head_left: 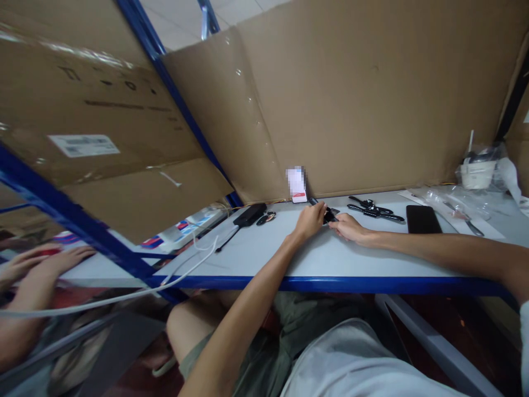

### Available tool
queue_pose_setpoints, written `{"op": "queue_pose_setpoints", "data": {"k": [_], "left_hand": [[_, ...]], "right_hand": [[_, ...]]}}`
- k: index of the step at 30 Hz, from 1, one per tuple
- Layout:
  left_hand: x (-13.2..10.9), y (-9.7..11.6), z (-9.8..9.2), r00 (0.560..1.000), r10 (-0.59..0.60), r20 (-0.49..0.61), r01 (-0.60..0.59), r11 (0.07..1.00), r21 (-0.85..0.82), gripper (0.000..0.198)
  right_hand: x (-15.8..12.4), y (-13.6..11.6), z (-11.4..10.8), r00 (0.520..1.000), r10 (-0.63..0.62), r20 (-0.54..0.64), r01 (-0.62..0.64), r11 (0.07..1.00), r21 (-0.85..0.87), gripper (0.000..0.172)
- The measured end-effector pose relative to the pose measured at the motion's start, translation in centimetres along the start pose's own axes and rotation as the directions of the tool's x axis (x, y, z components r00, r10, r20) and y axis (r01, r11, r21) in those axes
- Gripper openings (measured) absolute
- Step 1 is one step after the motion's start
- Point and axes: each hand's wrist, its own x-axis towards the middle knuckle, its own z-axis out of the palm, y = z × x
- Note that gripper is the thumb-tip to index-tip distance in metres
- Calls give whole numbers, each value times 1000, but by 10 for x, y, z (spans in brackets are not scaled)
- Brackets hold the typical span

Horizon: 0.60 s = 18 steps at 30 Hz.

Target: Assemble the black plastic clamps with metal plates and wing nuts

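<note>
Both my hands meet near the back of the white table (264,253) around a small black device (329,214). My left hand (309,219) has its fingers curled over the device's left end. My right hand (351,227) pinches its right side from the other direction. What the device is cannot be made out; it is mostly covered by my fingers. A small white and red card holder (297,187) stands just behind my left hand against the cardboard wall.
Black scissors or pliers (374,209) and a black phone (422,219) lie to the right, then clear plastic bags (446,198) and a white cup (477,171). A black adapter (250,214) with white cable (194,259) lies left. Another person's hands (45,262) rest at far left.
</note>
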Motion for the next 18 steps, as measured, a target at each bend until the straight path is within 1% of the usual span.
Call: {"op": "queue_pose_setpoints", "data": {"k": [2, 4, 7, 11, 15, 18], "left_hand": [[1, 0, 1, 1000, 2, 15, -1, 998, -57, 43], [1, 0, 0, 1000, -7, 24, 8, 998, -56, 41], [-5, 5, -6, 999, -12, 51, 8, 997, 70, 36], [-12, 12, -13, 989, 65, 131, -92, 973, 213, 37], [-12, 11, -15, 978, 94, 187, -145, 949, 281, 36], [-10, 8, -13, 982, 67, 175, -114, 955, 273, 38]], "right_hand": [[0, 0, 0, 1000, 7, 0, -7, 1000, -8, 22], [-1, -1, 0, 1000, 10, -1, -10, 1000, 7, 23], [-2, -2, 0, 1000, 4, -4, -4, 999, 40, 26], [-1, -2, 0, 1000, -2, -21, 3, 998, 58, 30], [1, 0, 0, 1000, 5, -28, -4, 999, 49, 29], [1, 1, 0, 1000, 2, -10, -2, 1000, 12, 28]]}}
